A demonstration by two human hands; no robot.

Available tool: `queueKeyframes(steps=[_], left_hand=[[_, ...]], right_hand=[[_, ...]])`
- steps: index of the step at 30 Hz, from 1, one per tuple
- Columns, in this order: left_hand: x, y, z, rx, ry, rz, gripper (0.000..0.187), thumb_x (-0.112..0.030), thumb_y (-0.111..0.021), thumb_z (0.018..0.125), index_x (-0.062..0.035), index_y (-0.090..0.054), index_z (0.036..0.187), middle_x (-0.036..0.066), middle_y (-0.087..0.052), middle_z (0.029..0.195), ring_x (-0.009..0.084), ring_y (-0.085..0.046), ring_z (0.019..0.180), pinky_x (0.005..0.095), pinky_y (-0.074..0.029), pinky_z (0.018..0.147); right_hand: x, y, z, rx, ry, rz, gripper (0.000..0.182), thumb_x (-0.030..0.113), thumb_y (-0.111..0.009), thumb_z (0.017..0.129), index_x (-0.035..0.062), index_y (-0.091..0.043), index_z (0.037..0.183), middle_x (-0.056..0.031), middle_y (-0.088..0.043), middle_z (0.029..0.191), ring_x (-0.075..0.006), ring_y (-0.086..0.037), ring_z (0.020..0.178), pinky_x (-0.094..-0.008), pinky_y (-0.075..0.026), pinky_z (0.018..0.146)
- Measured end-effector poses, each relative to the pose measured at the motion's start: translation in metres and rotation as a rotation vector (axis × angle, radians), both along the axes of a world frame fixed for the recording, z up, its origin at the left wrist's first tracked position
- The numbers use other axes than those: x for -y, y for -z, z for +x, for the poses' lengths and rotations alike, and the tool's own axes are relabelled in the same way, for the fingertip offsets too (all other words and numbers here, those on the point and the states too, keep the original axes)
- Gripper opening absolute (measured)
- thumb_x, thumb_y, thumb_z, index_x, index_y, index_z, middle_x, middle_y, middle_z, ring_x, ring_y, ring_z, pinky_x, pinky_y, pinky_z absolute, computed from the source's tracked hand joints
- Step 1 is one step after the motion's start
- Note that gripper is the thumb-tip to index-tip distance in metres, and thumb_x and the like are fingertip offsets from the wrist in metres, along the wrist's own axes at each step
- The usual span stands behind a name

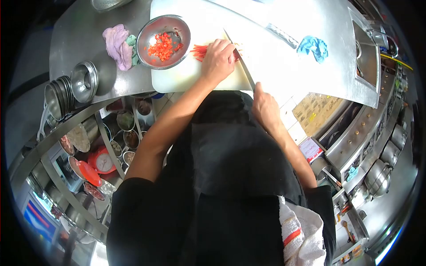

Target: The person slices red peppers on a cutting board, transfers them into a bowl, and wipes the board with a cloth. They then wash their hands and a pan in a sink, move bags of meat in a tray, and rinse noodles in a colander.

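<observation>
My left hand [217,61] presses down with bent fingers on a bunch of thin red strips [199,52], which look like red pepper. They lie on a white cutting board [177,83]. In my right hand [265,105] is the handle of a kitchen knife [245,68]. Its long blade points away from me, right beside my left fingertips. Small red bits lie at the blade, and the hand hides the middle of the bunch. Left of the strips, a steel bowl [143,42] holds diced red pieces [164,48].
Purple [118,46] and green cloths lie left of the bowl. Stacked steel bowls [84,82] stand near the counter's left edge. A second knife [282,35] and a blue cloth [313,48] lie to the right. Shelves with containers are below left, a stove [361,126] to the right.
</observation>
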State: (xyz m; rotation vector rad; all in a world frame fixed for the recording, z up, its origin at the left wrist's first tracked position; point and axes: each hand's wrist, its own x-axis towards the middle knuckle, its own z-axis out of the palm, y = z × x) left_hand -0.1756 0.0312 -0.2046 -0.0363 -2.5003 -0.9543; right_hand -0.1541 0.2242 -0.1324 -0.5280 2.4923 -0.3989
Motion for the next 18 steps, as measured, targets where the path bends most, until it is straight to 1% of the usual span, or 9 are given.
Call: queueKeyframes(steps=[2,4,5,7,9,11,14,16,18], left_hand=[[-0.001,-0.002,-0.003,-0.015,-0.007,0.000,0.014,0.002,-0.056,0.073,-0.0038,-0.056,0.085,0.011,-0.055,0.089,0.0284,-0.053,0.088,0.0401,-0.043,0.077],[-0.003,-0.004,-0.004,-0.033,-0.029,0.056,0.015,0.003,-0.056,0.073,-0.0032,-0.056,0.086,0.011,-0.055,0.090,0.0290,-0.052,0.089,0.0403,-0.043,0.077],[-0.001,-0.003,-0.003,-0.035,-0.064,0.108,0.016,0.003,-0.055,0.073,-0.0027,-0.056,0.087,0.012,-0.055,0.091,0.0295,-0.052,0.090,0.0405,-0.043,0.078],[0.000,-0.005,-0.002,-0.035,-0.061,0.119,0.017,0.004,-0.054,0.072,-0.0018,-0.056,0.088,0.013,-0.054,0.092,0.0306,-0.051,0.092,0.0403,-0.043,0.079],[0.000,-0.003,-0.001,-0.026,-0.032,0.075,0.017,0.005,-0.054,0.072,-0.0014,-0.056,0.087,0.012,-0.055,0.091,0.0306,-0.052,0.090,0.0400,-0.044,0.077],[0.001,-0.001,-0.002,-0.028,-0.032,0.083,0.016,0.006,-0.055,0.072,-0.0002,-0.056,0.087,0.013,-0.056,0.090,0.0315,-0.053,0.088,0.0404,-0.044,0.077],[0.002,-0.003,0.001,-0.022,-0.032,0.085,0.015,0.006,-0.055,0.073,0.0010,-0.057,0.087,0.014,-0.058,0.089,0.0324,-0.054,0.085,0.0408,-0.045,0.077],[0.001,-0.003,0.000,-0.030,-0.020,0.082,0.015,0.006,-0.055,0.073,0.0009,-0.057,0.087,0.014,-0.058,0.090,0.0324,-0.055,0.085,0.0407,-0.046,0.076],[0.004,-0.005,-0.001,-0.005,-0.029,0.168,0.014,0.004,-0.056,0.073,-0.0007,-0.057,0.087,0.012,-0.057,0.087,0.0319,-0.055,0.086,0.0418,-0.044,0.077]], right_hand=[[0.004,0.002,-0.006,-0.063,-0.009,-0.064,0.015,0.004,-0.047,0.086,-0.0003,-0.039,0.098,-0.0289,-0.058,0.066,-0.0477,-0.058,0.066,-0.0553,-0.044,0.059],[0.006,-0.005,-0.012,-0.050,-0.043,-0.031,0.026,0.000,-0.044,0.080,-0.0033,-0.042,0.105,-0.0257,-0.059,0.063,-0.0448,-0.060,0.062,-0.0525,-0.047,0.057],[0.005,-0.014,-0.011,-0.055,-0.044,-0.030,0.026,0.000,-0.044,0.080,-0.0033,-0.042,0.105,-0.0257,-0.059,0.063,-0.0448,-0.060,0.062,-0.0525,-0.047,0.057],[-0.001,-0.045,0.005,0.009,0.043,0.007,0.015,0.006,-0.049,0.086,0.0002,-0.040,0.097,-0.0292,-0.058,0.065,-0.0476,-0.058,0.066,-0.0553,-0.044,0.059],[-0.004,-0.036,0.013,0.013,0.035,0.056,0.014,0.006,-0.047,0.087,0.0004,-0.040,0.097,-0.0292,-0.058,0.066,-0.0476,-0.058,0.065,-0.0553,-0.044,0.059],[0.003,-0.019,0.012,-0.021,0.003,0.040,0.026,0.000,-0.046,0.077,-0.0030,-0.043,0.103,-0.0270,-0.060,0.066,-0.0450,-0.061,0.065,-0.0533,-0.047,0.058],[0.023,0.006,-0.007,-0.103,-0.029,-0.048,0.025,0.000,-0.046,0.077,-0.0038,-0.042,0.102,-0.0270,-0.060,0.065,-0.0451,-0.061,0.064,-0.0530,-0.047,0.058],[0.030,0.009,-0.019,-0.100,-0.032,-0.068,0.025,0.000,-0.046,0.077,-0.0039,-0.042,0.101,-0.0272,-0.060,0.065,-0.0451,-0.061,0.064,-0.0526,-0.047,0.057],[0.032,0.002,-0.027,-0.109,-0.047,-0.092,0.024,0.000,-0.046,0.078,-0.0040,-0.042,0.101,-0.0273,-0.060,0.065,-0.0451,-0.061,0.064,-0.0522,-0.048,0.057]])
